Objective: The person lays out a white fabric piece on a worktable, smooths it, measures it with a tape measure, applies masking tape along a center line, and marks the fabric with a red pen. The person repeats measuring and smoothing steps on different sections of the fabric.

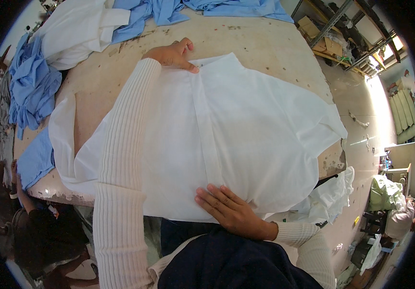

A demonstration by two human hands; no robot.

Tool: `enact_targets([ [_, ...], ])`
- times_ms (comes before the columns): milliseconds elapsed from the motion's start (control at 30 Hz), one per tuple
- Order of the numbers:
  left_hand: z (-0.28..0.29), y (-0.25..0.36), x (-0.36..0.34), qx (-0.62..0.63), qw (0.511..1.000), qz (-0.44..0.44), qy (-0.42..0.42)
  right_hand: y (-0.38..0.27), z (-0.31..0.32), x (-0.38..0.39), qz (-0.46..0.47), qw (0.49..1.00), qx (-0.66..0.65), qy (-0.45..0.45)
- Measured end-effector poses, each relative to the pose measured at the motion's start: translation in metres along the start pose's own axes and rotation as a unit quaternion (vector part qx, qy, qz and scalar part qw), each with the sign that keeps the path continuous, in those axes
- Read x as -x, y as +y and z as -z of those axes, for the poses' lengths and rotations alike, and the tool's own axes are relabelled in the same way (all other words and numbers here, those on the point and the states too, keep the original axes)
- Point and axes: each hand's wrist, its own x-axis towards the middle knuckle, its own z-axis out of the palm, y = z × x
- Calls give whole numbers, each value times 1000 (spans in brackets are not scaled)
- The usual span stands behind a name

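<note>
A white shirt point(260, 125) lies spread over the worktable in front of me, with a long placket-like strip running from its far edge down to the near edge. At the far edge is my left hand point(171, 54), its thumb resting on the cloth and the index finger raised apart from it. My left forearm crosses the left part of the shirt and hides some of it. Near the table's front edge my right hand point(229, 212) lies flat on the lower end of the strip, fingers stretched out. A white sleeve-like piece point(65, 149) extends to the left.
Blue garments point(34, 82) and white cloth point(75, 36) are heaped at the far left, with more blue cloth point(246, 7) along the back. A person point(48, 231) sits at lower left. Metal shelving point(332, 33) stands far right; white cloth point(335, 195) hangs at the table's right.
</note>
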Motion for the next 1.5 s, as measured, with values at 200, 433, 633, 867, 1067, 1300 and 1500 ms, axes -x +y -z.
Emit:
enact_targets([
  [200,-4,-2,5,-6,1000,-2,7,1,-6,14,87,969,-206,-109],
  [433,-15,25,54,-106,959,-74,254,62,96,16,-54,881,-469,-23],
  [633,-80,91,143,-77,957,-185,210,207,137,-28,-219,944,-87,232],
  [867,-99,100,173,-12,976,-152,154,287,130,-67,-243,955,-168,-31],
  [1067,-88,88,182,19,965,-203,165,291,125,-40,-264,937,-51,222],
  [1300,-69,-11,333,-67,920,226,315,187,158,98,-407,896,-58,167],
  [1500,-88,-6,363,14,868,121,482,116,140,116,-418,862,-9,287],
])
